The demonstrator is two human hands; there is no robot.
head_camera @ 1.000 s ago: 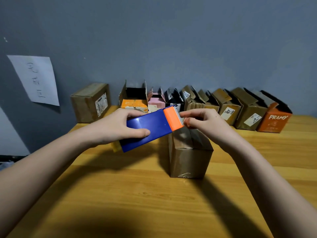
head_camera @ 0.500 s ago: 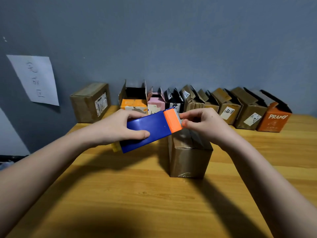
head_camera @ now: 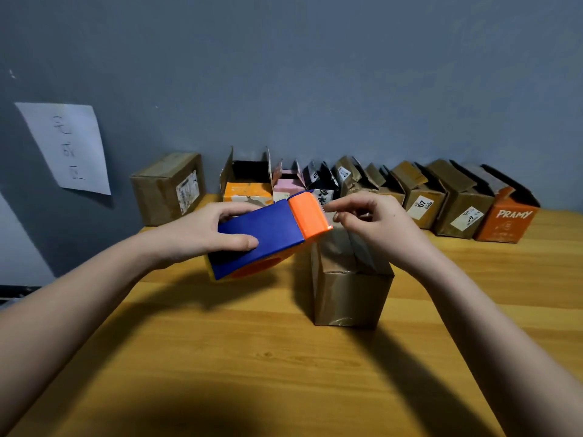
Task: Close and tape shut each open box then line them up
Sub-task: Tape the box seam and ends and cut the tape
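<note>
I see the left hand (head_camera: 202, 234) gripping the tape dispenser (head_camera: 268, 236) over the brown box (head_camera: 350, 279); the right hand (head_camera: 378, 228) pinches at its cutter, presumably for the tape end (tape itself indistinct).

Blue-and-orange tape dispenser (head_camera: 271, 230), brown box (head_camera: 350, 288), yellow wooden table (head_camera: 252, 357)

Box (head_camera: 350, 291) near centre on table (head_camera: 284, 373), tape dispenser (head_camera: 268, 234) just left above it, row of boxes (head_camera: 378, 190) far behind, paper (head_camera: 67, 146) on wall far left.
</note>
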